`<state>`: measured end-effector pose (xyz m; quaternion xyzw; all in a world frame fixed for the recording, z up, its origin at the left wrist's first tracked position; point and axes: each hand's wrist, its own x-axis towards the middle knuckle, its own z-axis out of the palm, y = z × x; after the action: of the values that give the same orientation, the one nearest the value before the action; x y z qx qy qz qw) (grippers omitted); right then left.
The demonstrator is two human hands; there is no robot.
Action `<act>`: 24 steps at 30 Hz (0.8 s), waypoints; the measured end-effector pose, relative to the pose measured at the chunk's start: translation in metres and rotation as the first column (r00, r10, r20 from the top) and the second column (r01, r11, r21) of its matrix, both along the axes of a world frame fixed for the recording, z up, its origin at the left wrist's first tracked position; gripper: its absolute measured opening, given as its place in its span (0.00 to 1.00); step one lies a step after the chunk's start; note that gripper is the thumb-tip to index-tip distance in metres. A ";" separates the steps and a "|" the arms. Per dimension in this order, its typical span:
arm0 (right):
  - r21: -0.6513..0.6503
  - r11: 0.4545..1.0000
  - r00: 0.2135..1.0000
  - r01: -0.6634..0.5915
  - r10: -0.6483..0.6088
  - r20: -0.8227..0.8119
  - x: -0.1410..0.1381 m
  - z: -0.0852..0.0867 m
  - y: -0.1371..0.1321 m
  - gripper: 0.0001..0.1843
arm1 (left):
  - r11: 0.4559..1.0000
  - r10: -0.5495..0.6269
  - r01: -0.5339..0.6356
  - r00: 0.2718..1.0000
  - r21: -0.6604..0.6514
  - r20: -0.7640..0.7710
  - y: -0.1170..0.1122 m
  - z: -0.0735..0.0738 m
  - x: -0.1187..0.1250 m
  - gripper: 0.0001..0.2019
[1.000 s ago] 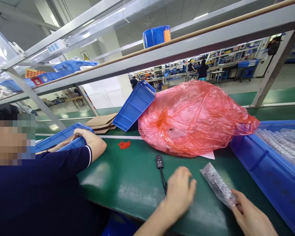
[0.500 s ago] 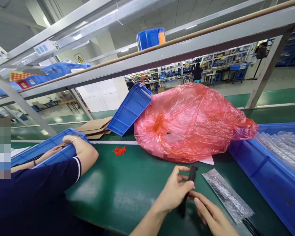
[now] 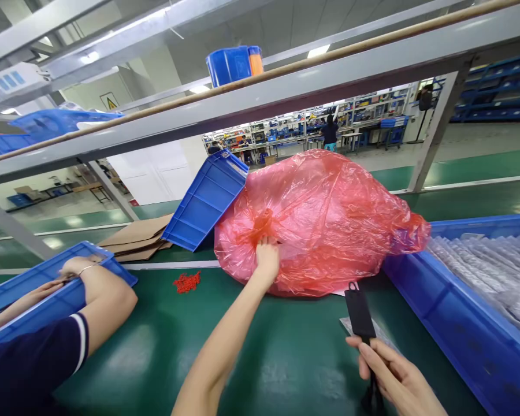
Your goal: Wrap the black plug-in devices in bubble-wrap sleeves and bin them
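Note:
My left hand (image 3: 267, 258) reaches forward to the large red plastic bag (image 3: 325, 214). Its fingertips go in at the gathered opening, so what they touch inside is hidden. My right hand (image 3: 387, 367) grips a flat black device with a cable (image 3: 359, 312) between thumb and fingers. The device stands tilted upright, with a small loop at its top and a dark cable hanging below the hand. Behind it, partly covered, a clear plastic pouch (image 3: 383, 335) lies on the green table (image 3: 286, 346).
A blue bin (image 3: 450, 306) of clear bagged items stands at the right. Small red pieces (image 3: 187, 282) lie left of the bag. A tilted blue crate (image 3: 205, 199) and flat cardboard (image 3: 134, 237) sit behind. At left, a co-worker's arms (image 3: 99, 289) reach into another blue bin (image 3: 125, 274).
My left hand has let go of the black device and moved forward and left to the bag's opening. My right hand now holds the device alone. The view has turned slightly right.

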<state>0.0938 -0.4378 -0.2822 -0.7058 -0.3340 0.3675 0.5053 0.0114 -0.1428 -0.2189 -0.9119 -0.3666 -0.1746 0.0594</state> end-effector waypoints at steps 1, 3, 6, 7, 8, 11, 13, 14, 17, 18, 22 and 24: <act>-0.007 1.000 1.000 -0.001 0.001 0.029 0.000 0.002 -0.003 0.41 | 1.000 -0.011 0.011 1.000 0.000 0.020 0.003 0.001 -0.002 0.11; -0.024 0.999 0.999 -0.024 0.025 0.042 -0.002 0.006 -0.008 0.39 | 0.999 -0.048 0.048 0.997 0.004 0.057 -0.005 0.003 -0.011 0.09; -0.014 0.996 0.996 -0.084 0.084 0.015 -0.008 0.011 -0.019 0.35 | 0.971 -0.230 0.238 0.954 -0.022 0.192 -0.045 0.000 -0.039 0.05; 0.000 0.994 0.994 -0.107 0.107 0.008 -0.011 0.014 -0.022 0.34 | 0.944 -0.308 0.329 0.913 -0.038 0.268 -0.061 -0.004 -0.051 0.05; 0.012 0.992 0.992 -0.124 0.124 0.002 -0.014 0.016 -0.026 0.34 | 0.908 -0.378 0.417 0.863 -0.049 0.336 -0.077 -0.010 -0.064 0.05; -0.001 0.989 0.988 -0.151 0.151 -0.031 -0.024 0.026 -0.037 0.37 | 0.826 -0.519 0.561 0.799 -0.064 0.304 -0.116 -0.038 -0.105 0.06; -0.028 0.985 0.982 -0.170 0.167 -0.084 -0.031 0.033 -0.042 0.43 | 0.804 -0.571 0.585 0.810 -0.107 0.136 -0.132 -0.062 -0.128 0.08; -0.036 0.982 0.977 -0.185 0.180 -0.111 -0.034 0.035 -0.044 0.48 | 0.797 -0.584 0.588 0.808 -0.140 0.070 -0.138 -0.073 -0.137 0.08; -0.034 0.974 0.966 -0.224 0.217 -0.138 -0.041 0.039 -0.048 0.55 | 0.796 -0.552 0.539 0.833 -0.275 0.035 -0.151 -0.092 -0.153 0.11; -0.027 0.973 0.965 -0.231 0.225 -0.136 -0.043 0.039 -0.049 0.55 | 0.807 -0.515 0.500 0.856 -0.313 0.042 -0.154 -0.095 -0.154 0.10; 0.006 0.962 0.957 -0.273 0.272 -0.098 -0.048 0.038 -0.052 0.47 | 0.868 -0.370 0.319 0.927 -0.381 -0.066 -0.164 -0.091 -0.143 0.07; -0.006 0.957 0.954 -0.290 0.288 -0.080 -0.050 0.037 -0.055 0.44 | 0.879 -0.358 0.286 0.925 -0.383 -0.131 -0.167 -0.089 -0.135 0.04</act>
<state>0.0438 -0.4931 -0.2455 -0.6387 -0.4103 0.4678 0.4527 -0.1233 -0.3096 -0.3079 -0.9684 -0.2270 -0.0211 -0.1008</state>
